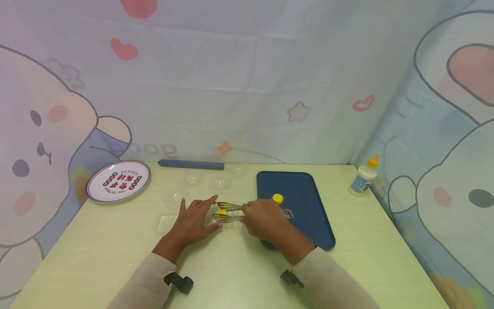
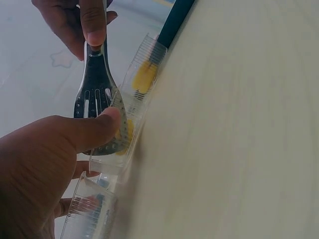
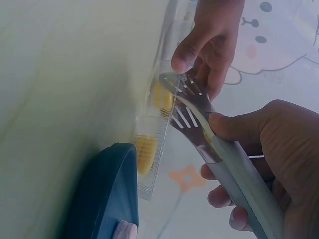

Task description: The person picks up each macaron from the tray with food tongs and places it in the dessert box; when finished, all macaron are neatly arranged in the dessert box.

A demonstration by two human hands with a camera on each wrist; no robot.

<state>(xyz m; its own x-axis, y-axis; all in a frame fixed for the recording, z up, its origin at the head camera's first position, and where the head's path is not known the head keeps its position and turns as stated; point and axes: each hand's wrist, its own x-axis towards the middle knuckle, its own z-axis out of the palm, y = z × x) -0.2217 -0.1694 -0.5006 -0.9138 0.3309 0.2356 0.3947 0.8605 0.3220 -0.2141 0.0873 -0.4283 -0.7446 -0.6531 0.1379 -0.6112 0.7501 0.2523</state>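
My right hand (image 1: 266, 219) grips metal food tongs (image 3: 224, 169) with slotted heads. The two heads stand apart over a clear plastic box (image 2: 107, 162) that holds a small yellow piece (image 1: 221, 212). Right beside it, a second clear box (image 3: 144, 191) holds another yellow, ridged piece (image 3: 145, 154). My left hand (image 1: 193, 223) spreads its thumb and fingers around the left end of the first box. In the left wrist view its thumb overlaps one tong head at the box's rim, and its other fingers are partly hidden behind.
A dark blue tray (image 1: 308, 223) with a yellow round piece (image 1: 277, 199) lies on the right. Several clear containers (image 1: 220, 184) stand behind my left hand. A patterned plate (image 1: 96, 186), a blue-grey bar (image 1: 191, 165) and a glue bottle (image 1: 362, 180) sit around the back.
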